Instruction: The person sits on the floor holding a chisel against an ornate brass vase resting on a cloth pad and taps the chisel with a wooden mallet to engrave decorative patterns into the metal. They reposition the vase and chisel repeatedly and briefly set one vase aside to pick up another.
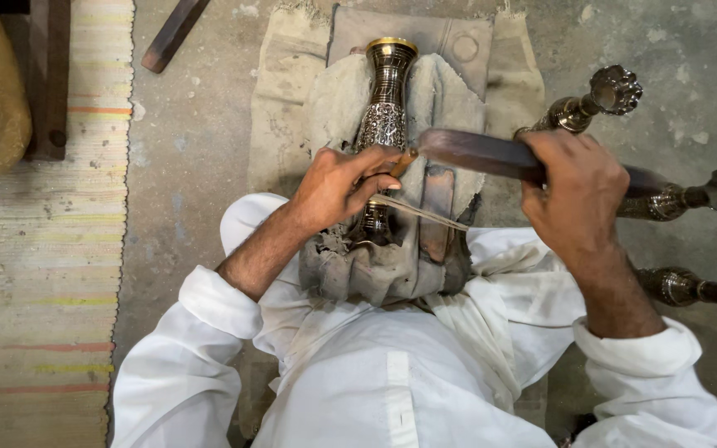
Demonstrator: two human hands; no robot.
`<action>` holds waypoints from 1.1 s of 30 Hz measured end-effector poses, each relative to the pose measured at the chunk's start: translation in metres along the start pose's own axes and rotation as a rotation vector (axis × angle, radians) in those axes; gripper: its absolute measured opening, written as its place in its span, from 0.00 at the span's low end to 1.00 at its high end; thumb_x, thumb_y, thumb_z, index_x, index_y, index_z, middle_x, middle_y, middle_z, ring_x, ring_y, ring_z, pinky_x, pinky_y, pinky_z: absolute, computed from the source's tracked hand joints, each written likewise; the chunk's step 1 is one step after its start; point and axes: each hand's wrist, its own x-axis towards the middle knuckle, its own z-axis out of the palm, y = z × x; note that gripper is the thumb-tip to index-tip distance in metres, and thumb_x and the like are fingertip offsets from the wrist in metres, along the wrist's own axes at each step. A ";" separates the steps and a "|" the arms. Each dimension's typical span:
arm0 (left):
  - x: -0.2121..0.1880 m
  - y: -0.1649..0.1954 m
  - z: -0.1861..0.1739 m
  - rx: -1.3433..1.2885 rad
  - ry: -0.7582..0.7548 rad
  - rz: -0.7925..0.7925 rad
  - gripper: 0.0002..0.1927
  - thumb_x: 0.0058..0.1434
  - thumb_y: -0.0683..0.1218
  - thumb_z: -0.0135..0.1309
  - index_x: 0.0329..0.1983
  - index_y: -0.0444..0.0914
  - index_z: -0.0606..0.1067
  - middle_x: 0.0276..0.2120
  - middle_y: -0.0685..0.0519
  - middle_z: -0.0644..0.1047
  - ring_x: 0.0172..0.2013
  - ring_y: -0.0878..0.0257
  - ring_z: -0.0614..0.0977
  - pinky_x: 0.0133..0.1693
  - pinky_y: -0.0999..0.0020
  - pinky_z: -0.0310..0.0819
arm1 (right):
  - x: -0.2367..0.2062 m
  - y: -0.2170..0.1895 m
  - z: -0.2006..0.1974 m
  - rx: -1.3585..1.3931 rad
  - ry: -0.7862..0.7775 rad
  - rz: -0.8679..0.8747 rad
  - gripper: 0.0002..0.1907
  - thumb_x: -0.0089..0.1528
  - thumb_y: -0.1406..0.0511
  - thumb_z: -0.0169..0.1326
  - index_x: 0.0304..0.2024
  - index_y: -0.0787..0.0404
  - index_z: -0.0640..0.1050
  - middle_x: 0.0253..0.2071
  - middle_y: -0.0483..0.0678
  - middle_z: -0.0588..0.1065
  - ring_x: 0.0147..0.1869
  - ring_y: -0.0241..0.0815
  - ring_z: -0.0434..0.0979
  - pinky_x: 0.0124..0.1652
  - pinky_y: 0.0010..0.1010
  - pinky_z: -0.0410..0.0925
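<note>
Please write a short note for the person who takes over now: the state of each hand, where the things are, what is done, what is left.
Left hand: rests on the vase, pinching a thin chisel against its engraved middle.
Right hand: gripping a dark wooden bar, held across above the chisel.
The vase lies on a gray padded cloth on the lap, gold rim pointing away.
Three similar metal pieces lie on the floor at the right.
Done: pattern visible on the vase's middle and neck.
Left: cannot tell how much engraving remains.
</note>
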 end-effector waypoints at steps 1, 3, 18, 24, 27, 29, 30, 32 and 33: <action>0.000 0.000 0.000 0.005 -0.012 -0.025 0.20 0.65 0.47 0.63 0.58 0.40 0.74 0.38 0.48 0.85 0.34 0.56 0.88 0.35 0.64 0.81 | 0.003 -0.001 -0.002 0.019 -0.007 0.021 0.21 0.56 0.72 0.64 0.52 0.60 0.78 0.43 0.52 0.79 0.45 0.53 0.80 0.45 0.42 0.71; 0.000 0.000 0.000 0.011 0.001 -0.007 0.19 0.65 0.47 0.63 0.58 0.40 0.74 0.38 0.48 0.84 0.35 0.55 0.88 0.35 0.63 0.81 | 0.009 -0.001 -0.004 0.066 -0.025 0.054 0.21 0.56 0.72 0.65 0.52 0.61 0.78 0.45 0.53 0.79 0.46 0.54 0.80 0.45 0.42 0.70; 0.003 0.001 -0.004 -0.018 -0.005 0.015 0.19 0.66 0.46 0.62 0.58 0.39 0.74 0.38 0.47 0.84 0.35 0.53 0.87 0.35 0.62 0.81 | 0.026 -0.010 -0.022 0.261 -0.172 0.249 0.16 0.62 0.70 0.63 0.51 0.62 0.75 0.38 0.53 0.76 0.40 0.52 0.79 0.41 0.43 0.69; 0.003 -0.004 -0.002 -0.009 -0.021 0.003 0.18 0.65 0.45 0.63 0.57 0.38 0.75 0.37 0.46 0.84 0.33 0.53 0.87 0.34 0.62 0.81 | 0.026 -0.013 -0.022 0.339 -0.134 0.254 0.14 0.63 0.69 0.63 0.48 0.63 0.74 0.39 0.53 0.76 0.41 0.51 0.80 0.41 0.43 0.70; 0.001 -0.005 -0.002 -0.010 -0.017 -0.013 0.18 0.65 0.45 0.63 0.56 0.38 0.75 0.37 0.46 0.84 0.32 0.54 0.87 0.33 0.62 0.80 | 0.026 -0.013 -0.020 -0.033 -0.126 -0.012 0.21 0.53 0.73 0.63 0.49 0.61 0.78 0.39 0.56 0.78 0.43 0.58 0.79 0.40 0.47 0.69; 0.002 -0.006 -0.002 -0.016 -0.029 0.017 0.18 0.66 0.45 0.63 0.57 0.38 0.75 0.37 0.47 0.84 0.32 0.55 0.87 0.33 0.62 0.81 | 0.025 -0.014 -0.020 0.209 -0.135 0.166 0.18 0.58 0.71 0.62 0.50 0.62 0.76 0.41 0.55 0.77 0.43 0.55 0.80 0.41 0.43 0.71; 0.002 -0.007 -0.003 -0.024 -0.034 0.026 0.18 0.66 0.44 0.62 0.57 0.38 0.74 0.37 0.47 0.84 0.32 0.55 0.88 0.34 0.63 0.81 | 0.025 -0.014 -0.020 0.331 -0.143 0.248 0.17 0.60 0.70 0.62 0.51 0.62 0.75 0.43 0.54 0.77 0.43 0.53 0.80 0.41 0.42 0.72; 0.000 -0.007 -0.002 -0.020 -0.038 0.006 0.18 0.66 0.44 0.62 0.57 0.38 0.75 0.36 0.47 0.84 0.31 0.55 0.87 0.33 0.63 0.81 | 0.024 -0.013 -0.021 0.098 -0.150 0.112 0.19 0.55 0.71 0.65 0.49 0.62 0.77 0.41 0.56 0.77 0.44 0.58 0.79 0.43 0.46 0.70; 0.000 -0.007 -0.002 0.001 -0.042 -0.004 0.18 0.65 0.44 0.63 0.57 0.38 0.75 0.36 0.47 0.84 0.30 0.55 0.87 0.32 0.62 0.80 | 0.023 -0.012 -0.021 -0.017 -0.145 0.044 0.20 0.53 0.72 0.66 0.48 0.62 0.78 0.40 0.57 0.78 0.45 0.60 0.79 0.44 0.48 0.70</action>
